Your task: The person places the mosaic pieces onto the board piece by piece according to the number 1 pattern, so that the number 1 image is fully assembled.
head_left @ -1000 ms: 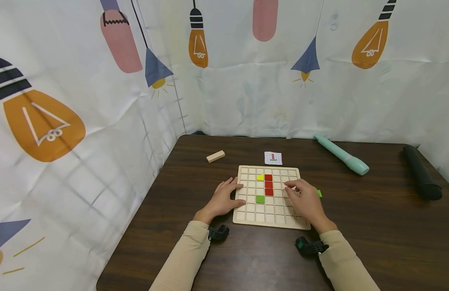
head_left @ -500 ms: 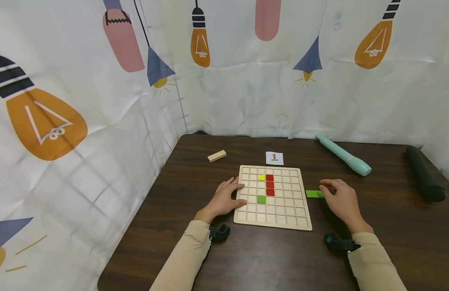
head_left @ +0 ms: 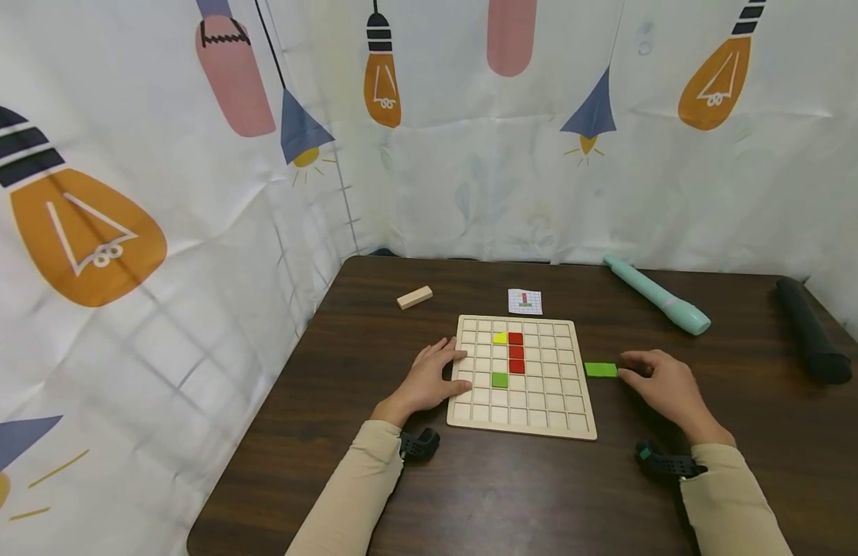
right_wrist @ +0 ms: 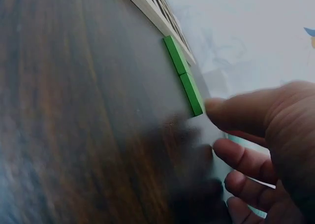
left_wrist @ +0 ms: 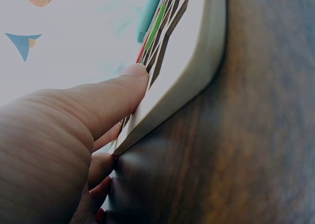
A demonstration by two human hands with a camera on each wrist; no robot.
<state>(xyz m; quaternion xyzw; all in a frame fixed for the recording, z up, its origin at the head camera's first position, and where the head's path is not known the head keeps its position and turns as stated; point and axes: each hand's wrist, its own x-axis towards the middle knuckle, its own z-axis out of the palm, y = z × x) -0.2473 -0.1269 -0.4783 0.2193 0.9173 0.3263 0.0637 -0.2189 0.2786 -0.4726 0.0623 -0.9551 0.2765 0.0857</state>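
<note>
A light wooden grid board point(head_left: 554, 405) lies on the dark table, with three red tiles point(head_left: 516, 352) in a column, one yellow piece point(head_left: 500, 338) and one green tile point(head_left: 500, 380) in it. My left hand point(head_left: 425, 384) rests on the board's left edge; in the left wrist view its thumb point(left_wrist: 120, 93) lies on the rim and the other fingers sit by the edge. Two green tiles point(right_wrist: 183, 76) lie end to end on the table beside the board's right edge. My right hand point(head_left: 666, 391) is at their right end, its thumb tip point(right_wrist: 216, 110) right by the nearer tile.
A small card point(head_left: 524, 302) printed with a coloured grid pattern lies behind the board. A wooden block point(head_left: 415, 297) is at the back left. A mint-green bottle-shaped object point(head_left: 658, 297) and a black cylinder point(head_left: 811, 332) lie to the right. A patterned curtain point(head_left: 456, 193) hangs behind the table.
My right hand has moved right, from over the board to the outer end of the green tiles, which now show fully. The left hand stays on the board's edge.
</note>
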